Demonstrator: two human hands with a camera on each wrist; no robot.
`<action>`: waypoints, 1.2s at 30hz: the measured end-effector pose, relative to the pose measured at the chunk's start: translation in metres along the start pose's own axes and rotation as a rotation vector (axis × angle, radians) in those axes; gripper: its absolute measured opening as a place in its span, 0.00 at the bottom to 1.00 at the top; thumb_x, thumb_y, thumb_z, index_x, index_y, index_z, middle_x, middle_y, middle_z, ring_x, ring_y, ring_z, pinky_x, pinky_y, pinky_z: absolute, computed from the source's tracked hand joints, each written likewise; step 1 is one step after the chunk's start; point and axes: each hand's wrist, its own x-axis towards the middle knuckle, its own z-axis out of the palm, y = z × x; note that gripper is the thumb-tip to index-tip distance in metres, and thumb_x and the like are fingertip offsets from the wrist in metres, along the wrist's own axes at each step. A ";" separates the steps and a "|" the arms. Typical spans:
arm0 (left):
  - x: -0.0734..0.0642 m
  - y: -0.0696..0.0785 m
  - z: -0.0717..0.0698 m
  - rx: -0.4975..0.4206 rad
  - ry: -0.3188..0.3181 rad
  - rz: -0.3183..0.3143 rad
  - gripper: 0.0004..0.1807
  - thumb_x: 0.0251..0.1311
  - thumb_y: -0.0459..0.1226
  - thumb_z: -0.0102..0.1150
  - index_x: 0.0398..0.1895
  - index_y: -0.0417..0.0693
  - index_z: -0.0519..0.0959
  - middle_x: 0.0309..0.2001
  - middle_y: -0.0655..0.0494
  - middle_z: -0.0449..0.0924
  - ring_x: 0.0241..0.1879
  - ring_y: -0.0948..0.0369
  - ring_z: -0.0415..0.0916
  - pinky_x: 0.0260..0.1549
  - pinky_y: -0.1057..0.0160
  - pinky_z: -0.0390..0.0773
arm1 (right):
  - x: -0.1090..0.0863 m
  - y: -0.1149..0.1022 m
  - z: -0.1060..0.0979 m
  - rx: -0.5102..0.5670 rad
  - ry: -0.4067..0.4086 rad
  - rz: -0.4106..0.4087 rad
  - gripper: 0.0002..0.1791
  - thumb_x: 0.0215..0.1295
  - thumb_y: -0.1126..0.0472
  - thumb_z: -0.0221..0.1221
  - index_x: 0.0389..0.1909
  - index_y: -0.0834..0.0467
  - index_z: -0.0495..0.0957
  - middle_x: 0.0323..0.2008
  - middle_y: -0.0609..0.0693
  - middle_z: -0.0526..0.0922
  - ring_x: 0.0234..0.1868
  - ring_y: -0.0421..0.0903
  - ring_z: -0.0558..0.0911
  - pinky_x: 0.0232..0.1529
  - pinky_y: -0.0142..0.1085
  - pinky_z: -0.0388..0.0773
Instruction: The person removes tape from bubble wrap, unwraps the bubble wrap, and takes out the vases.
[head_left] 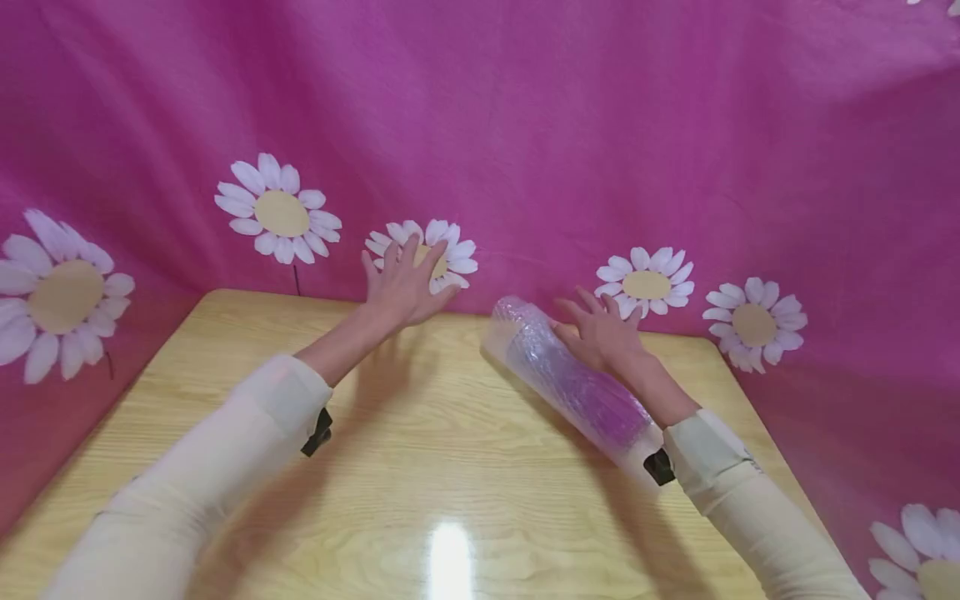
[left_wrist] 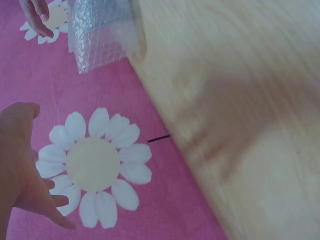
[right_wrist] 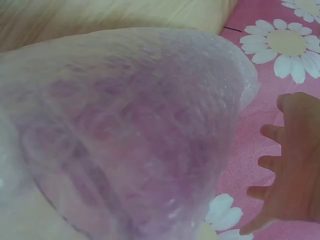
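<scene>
A roll of clear bubble wrap (head_left: 558, 375) lies slantwise on the right half of the wooden table, purple showing through its nearer part. My right hand (head_left: 607, 337) is just right of the roll, fingers spread. In the right wrist view, pink cloth shows between that hand (right_wrist: 295, 160) and the bubble wrap (right_wrist: 150, 125). Over the table's back edge my left hand (head_left: 401, 292) hovers with fingers spread and nothing in it. The left wrist view has the left hand (left_wrist: 20, 170) at its left side and the wrap's end (left_wrist: 102, 37) near the top.
The light wooden table (head_left: 405, 467) reaches back to a pink cloth (head_left: 510, 133) printed with white daisies, which also encloses both sides. A wrist camera (head_left: 318, 432) sits under the left sleeve; another wrist camera (head_left: 659, 467) overlaps the roll's near end.
</scene>
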 end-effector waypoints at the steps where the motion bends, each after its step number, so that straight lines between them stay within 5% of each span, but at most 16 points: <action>1: -0.001 0.000 0.002 -0.024 0.007 -0.002 0.42 0.67 0.63 0.46 0.80 0.62 0.50 0.78 0.43 0.44 0.74 0.38 0.43 0.65 0.25 0.38 | 0.000 0.001 0.001 0.002 0.002 -0.006 0.32 0.75 0.38 0.43 0.75 0.47 0.63 0.77 0.57 0.51 0.73 0.71 0.50 0.59 0.81 0.34; 7: -0.011 0.004 0.014 -0.147 0.016 -0.001 0.39 0.68 0.60 0.49 0.77 0.53 0.56 0.71 0.38 0.58 0.67 0.37 0.57 0.60 0.33 0.62 | -0.006 0.003 0.002 0.025 -0.019 -0.023 0.30 0.77 0.38 0.42 0.71 0.48 0.68 0.76 0.58 0.56 0.71 0.72 0.55 0.61 0.80 0.36; 12: -0.018 0.013 0.023 -0.196 -0.003 0.008 0.41 0.68 0.59 0.50 0.77 0.50 0.56 0.69 0.36 0.59 0.63 0.37 0.62 0.50 0.40 0.76 | -0.011 0.006 0.002 0.033 -0.043 -0.024 0.30 0.78 0.39 0.40 0.72 0.48 0.67 0.75 0.60 0.59 0.69 0.72 0.59 0.63 0.78 0.37; 22: -0.028 0.031 0.038 -0.331 -0.070 0.004 0.40 0.66 0.57 0.52 0.73 0.43 0.58 0.65 0.36 0.61 0.61 0.40 0.64 0.48 0.40 0.77 | -0.017 0.013 0.004 0.083 -0.071 -0.099 0.28 0.79 0.46 0.43 0.72 0.55 0.66 0.70 0.64 0.66 0.69 0.68 0.62 0.66 0.68 0.56; 36: -0.037 0.053 0.052 -0.477 -0.155 0.030 0.40 0.69 0.53 0.53 0.70 0.31 0.57 0.65 0.29 0.61 0.57 0.42 0.71 0.56 0.46 0.75 | -0.026 0.030 0.009 0.184 -0.066 -0.175 0.26 0.78 0.54 0.47 0.72 0.59 0.65 0.67 0.67 0.68 0.67 0.67 0.67 0.68 0.59 0.61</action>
